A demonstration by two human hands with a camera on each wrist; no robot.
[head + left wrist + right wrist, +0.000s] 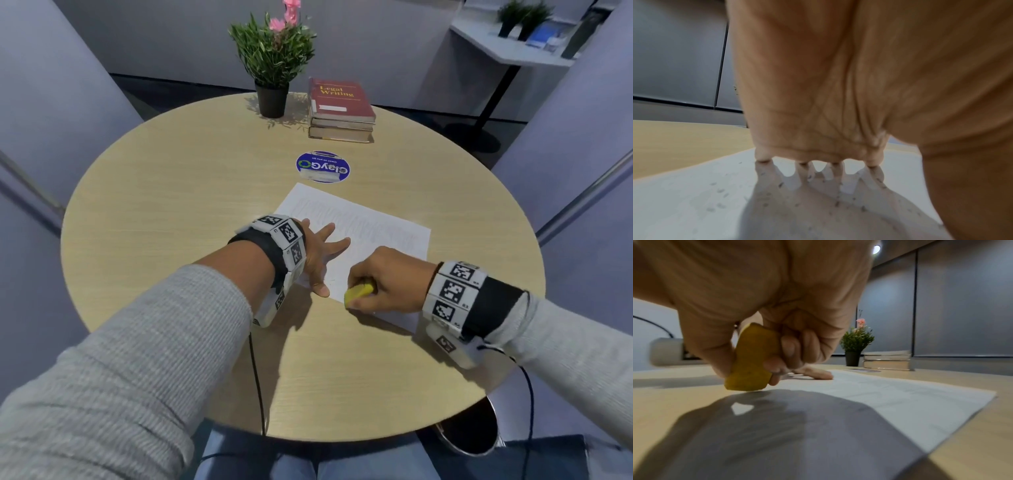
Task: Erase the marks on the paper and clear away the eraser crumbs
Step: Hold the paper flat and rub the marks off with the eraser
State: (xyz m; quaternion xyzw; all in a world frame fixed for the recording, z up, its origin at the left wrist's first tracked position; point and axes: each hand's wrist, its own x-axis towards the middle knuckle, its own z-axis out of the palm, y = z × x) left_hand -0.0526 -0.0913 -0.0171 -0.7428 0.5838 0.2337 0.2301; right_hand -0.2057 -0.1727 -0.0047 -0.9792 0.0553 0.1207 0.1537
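Note:
A white sheet of paper [373, 233] with faint printed lines lies on the round wooden table [178, 192]. My left hand [320, 255] presses flat on the paper's near left part, fingers spread and straight. My right hand [387, 281] grips a yellow eraser [358, 294], whose lower end touches the paper's near corner. In the right wrist view the eraser [752, 361] is held between thumb and curled fingers, its tip on the paper [900, 395]. Dark eraser crumbs [781, 185] are scattered on the paper [694, 203] under my left hand's fingertips [763, 158].
A potted plant with pink flowers [274, 61] and a stack of books [340, 109] stand at the table's far side. A round blue sticker [322, 167] lies beyond the paper. Grey chairs flank the table, and cables hang from both wrists.

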